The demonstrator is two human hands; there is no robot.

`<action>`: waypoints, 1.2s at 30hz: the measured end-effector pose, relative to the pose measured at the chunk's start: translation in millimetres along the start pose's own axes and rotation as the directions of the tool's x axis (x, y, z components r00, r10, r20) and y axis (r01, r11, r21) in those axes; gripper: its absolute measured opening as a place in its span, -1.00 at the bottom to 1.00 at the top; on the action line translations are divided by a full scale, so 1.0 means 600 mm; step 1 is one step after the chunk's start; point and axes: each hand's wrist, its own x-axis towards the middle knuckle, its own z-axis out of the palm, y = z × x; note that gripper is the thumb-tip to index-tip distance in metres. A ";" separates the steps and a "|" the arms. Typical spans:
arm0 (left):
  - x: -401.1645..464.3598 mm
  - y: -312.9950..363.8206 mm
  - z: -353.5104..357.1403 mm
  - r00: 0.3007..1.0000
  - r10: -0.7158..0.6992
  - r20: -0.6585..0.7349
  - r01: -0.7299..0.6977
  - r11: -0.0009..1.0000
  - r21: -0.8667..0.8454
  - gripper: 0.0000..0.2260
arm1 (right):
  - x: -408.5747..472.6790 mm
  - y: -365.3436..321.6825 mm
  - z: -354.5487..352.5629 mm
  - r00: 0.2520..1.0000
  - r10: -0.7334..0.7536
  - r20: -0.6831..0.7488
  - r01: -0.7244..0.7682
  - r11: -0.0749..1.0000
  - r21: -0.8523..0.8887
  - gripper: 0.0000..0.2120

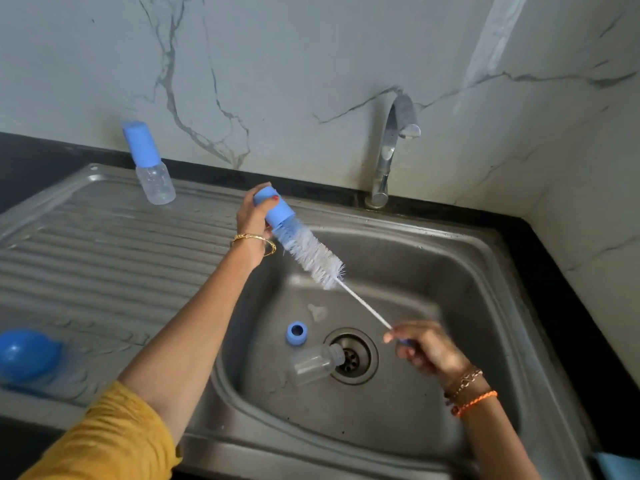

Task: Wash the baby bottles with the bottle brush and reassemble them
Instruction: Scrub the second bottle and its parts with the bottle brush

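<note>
Scrubbing is midway: our left hand (254,216) grips the blue cap (273,207), our right hand (427,348) pinches the bottle brush (311,251) handle, while bottle body (313,363), collar ring (296,332) and teat (317,311) lie unassembled in the sink (450,271).

I saw a grey-veined marble wall (311,64) at 12 o'clock, black countertop (568,271) toward 3, daylight streak at 1.

Steel sink (485,271) fills frame centre. Basin holds clear bottle (313,363) on its side at drain, blue ring (296,332), clear teat (317,311). Drainboard at left: capped bottle (149,164) upper left, blue object (26,355) lower left.
</note>
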 end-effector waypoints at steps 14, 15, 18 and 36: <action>0.000 -0.039 0.003 0.961 -0.095 -0.260 0.062 0.989 -0.135 -0.83 | 0.014 0.020 -0.035 0.491 -0.711 -0.504 0.211 0.658 -0.723 -0.98; 0.001 -0.042 0.006 0.960 -0.093 -0.263 0.062 0.990 -0.126 -0.83 | 0.010 0.016 -0.033 0.394 -0.758 -0.521 0.209 0.625 -0.752 -0.97; -0.001 -0.047 0.008 0.957 -0.128 -0.259 0.084 0.981 -0.173 -0.87 | 0.000 0.005 -0.018 0.378 -0.703 -0.602 0.101 0.678 -0.728 -0.87; 0.000 -0.027 0.018 0.964 -0.089 -0.249 0.039 0.980 -0.197 -0.87 | -0.018 -0.006 -0.005 0.596 -0.533 -0.601 0.122 0.799 -0.589 -0.91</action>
